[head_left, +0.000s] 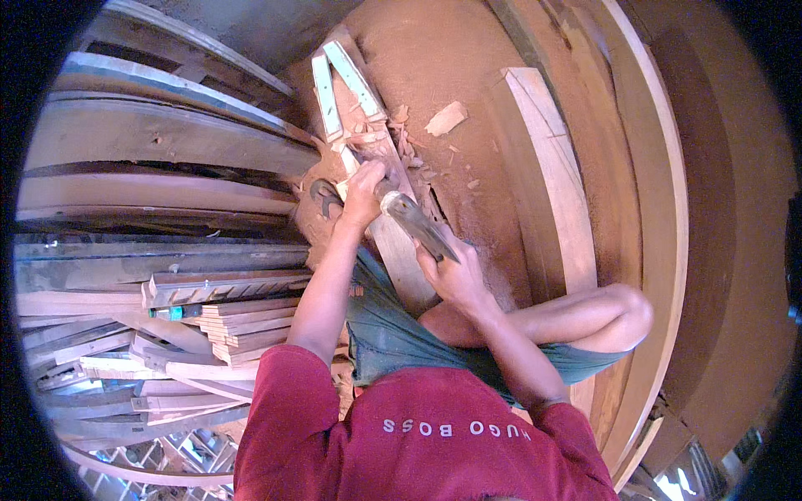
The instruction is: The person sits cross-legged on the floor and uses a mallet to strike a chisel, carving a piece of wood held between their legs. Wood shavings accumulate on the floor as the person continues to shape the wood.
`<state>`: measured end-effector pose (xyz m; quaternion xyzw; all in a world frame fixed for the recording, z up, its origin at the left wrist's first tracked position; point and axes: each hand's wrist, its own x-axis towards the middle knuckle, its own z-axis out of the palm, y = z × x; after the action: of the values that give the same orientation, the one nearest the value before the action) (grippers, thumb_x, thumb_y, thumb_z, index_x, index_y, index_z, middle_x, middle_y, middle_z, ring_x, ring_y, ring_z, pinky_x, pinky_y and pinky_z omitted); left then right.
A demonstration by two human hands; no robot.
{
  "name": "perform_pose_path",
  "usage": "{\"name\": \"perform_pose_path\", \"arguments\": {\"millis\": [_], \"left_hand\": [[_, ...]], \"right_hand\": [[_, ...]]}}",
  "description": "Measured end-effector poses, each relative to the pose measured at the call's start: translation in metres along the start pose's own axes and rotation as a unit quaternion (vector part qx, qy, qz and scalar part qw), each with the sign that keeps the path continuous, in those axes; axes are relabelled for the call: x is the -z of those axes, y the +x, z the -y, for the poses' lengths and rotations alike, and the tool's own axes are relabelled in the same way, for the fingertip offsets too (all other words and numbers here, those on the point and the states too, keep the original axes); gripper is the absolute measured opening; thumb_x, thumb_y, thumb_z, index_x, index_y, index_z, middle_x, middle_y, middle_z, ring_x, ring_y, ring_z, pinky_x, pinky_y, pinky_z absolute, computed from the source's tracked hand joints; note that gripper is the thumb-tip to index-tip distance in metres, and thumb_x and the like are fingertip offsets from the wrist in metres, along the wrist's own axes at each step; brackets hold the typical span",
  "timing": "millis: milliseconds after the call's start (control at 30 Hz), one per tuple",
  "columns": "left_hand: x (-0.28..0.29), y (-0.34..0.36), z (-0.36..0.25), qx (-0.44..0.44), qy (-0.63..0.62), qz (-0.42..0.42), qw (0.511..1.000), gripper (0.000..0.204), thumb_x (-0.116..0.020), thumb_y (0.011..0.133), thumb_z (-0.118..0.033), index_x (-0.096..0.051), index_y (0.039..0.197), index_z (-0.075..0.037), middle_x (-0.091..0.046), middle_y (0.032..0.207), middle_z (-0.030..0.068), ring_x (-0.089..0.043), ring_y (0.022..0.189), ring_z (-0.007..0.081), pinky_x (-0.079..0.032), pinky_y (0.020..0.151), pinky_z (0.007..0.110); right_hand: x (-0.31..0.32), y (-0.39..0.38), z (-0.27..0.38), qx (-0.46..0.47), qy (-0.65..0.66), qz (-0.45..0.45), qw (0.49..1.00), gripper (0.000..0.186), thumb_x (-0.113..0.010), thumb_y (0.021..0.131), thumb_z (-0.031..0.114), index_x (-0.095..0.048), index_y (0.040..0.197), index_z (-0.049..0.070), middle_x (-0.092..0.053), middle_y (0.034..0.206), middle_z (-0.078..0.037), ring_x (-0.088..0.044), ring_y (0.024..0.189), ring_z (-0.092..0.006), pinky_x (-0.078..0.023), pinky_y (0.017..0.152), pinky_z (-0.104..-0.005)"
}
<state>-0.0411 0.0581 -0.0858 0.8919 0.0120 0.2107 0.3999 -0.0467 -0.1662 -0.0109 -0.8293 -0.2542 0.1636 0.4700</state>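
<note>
My right hand [455, 274] is closed around the handle of a claw hammer, whose metal head [418, 227] is raised above a long wooden board [403, 255]. Just left of the hammer head, my left hand [366, 190] is curled into a grip low over the board. What its fingers hold is hidden from above. Two short pale-green painted wood strips [351, 79] lie in a narrow V at the board's far end. Wood chips [405, 150] are scattered beside them. A dark curved metal piece [324, 199] lies left of my left wrist.
Stacked planks [167, 196] rise close on my left, with short cut boards [251, 330] nearer me. A larger wood chip [447, 118] lies on the dusty brown floor [455, 46]. A pale plank [555, 159] and long curved timbers [660, 125] run along the right, beyond my folded leg.
</note>
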Motion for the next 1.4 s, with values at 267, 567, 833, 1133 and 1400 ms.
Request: {"name": "perform_pose_path", "arguments": {"millis": [267,567,833,1133,1400], "left_hand": [[-0.008,0.001,0.016,0.044,-0.013,-0.051,0.998,0.022,-0.072,0.069,-0.009,-0.057,0.083,-0.001,-0.060,0.084,0.0145,-0.060,0.080,0.0327,-0.048,0.071,0.038],[-0.006,0.005,-0.020,-0.015,0.056,0.000,0.998,0.014,-0.066,0.074,0.001,-0.053,0.074,-0.003,-0.061,0.082,0.0151,-0.062,0.074,0.0280,-0.050,0.066,0.036],[0.051,0.003,-0.060,-0.039,0.160,-0.278,0.946,0.017,-0.064,0.088,-0.007,-0.050,0.078,-0.008,-0.053,0.064,0.0033,-0.052,0.053,0.0184,-0.043,0.050,0.030],[0.081,0.084,-0.018,0.190,-0.283,-0.329,0.881,0.023,-0.066,0.088,-0.004,-0.045,0.080,-0.010,-0.043,0.061,-0.0029,-0.038,0.049,0.0077,-0.032,0.046,0.025],[0.060,0.082,-0.001,0.202,-0.198,-0.222,0.933,0.022,-0.065,0.086,0.000,-0.047,0.076,-0.009,-0.046,0.062,-0.0010,-0.043,0.053,0.0089,-0.035,0.048,0.024]], "right_hand": [[-0.007,0.008,-0.014,-0.053,-0.052,-0.007,0.997,0.037,-0.066,0.083,0.026,-0.060,0.114,0.006,-0.067,0.080,-0.021,-0.065,0.070,-0.0422,-0.052,0.060,-0.0502],[0.038,-0.016,0.014,-0.010,0.045,-0.164,0.985,0.013,-0.062,0.090,0.008,-0.063,0.099,-0.002,-0.065,0.080,-0.008,-0.063,0.073,-0.0166,-0.051,0.067,-0.0290],[0.050,-0.023,0.010,-0.215,0.147,-0.094,0.961,0.022,-0.060,0.092,0.014,-0.058,0.074,0.003,-0.053,0.055,-0.001,-0.051,0.050,-0.0092,-0.041,0.048,-0.0257],[0.051,0.006,0.009,-0.229,0.191,-0.046,0.953,0.022,-0.062,0.091,0.016,-0.056,0.074,0.003,-0.053,0.053,0.000,-0.048,0.045,-0.0086,-0.038,0.043,-0.0267],[0.046,-0.003,0.003,-0.178,0.166,-0.034,0.969,0.021,-0.062,0.091,0.017,-0.056,0.078,0.002,-0.052,0.054,0.000,-0.046,0.044,-0.0078,-0.037,0.042,-0.0266]]}}
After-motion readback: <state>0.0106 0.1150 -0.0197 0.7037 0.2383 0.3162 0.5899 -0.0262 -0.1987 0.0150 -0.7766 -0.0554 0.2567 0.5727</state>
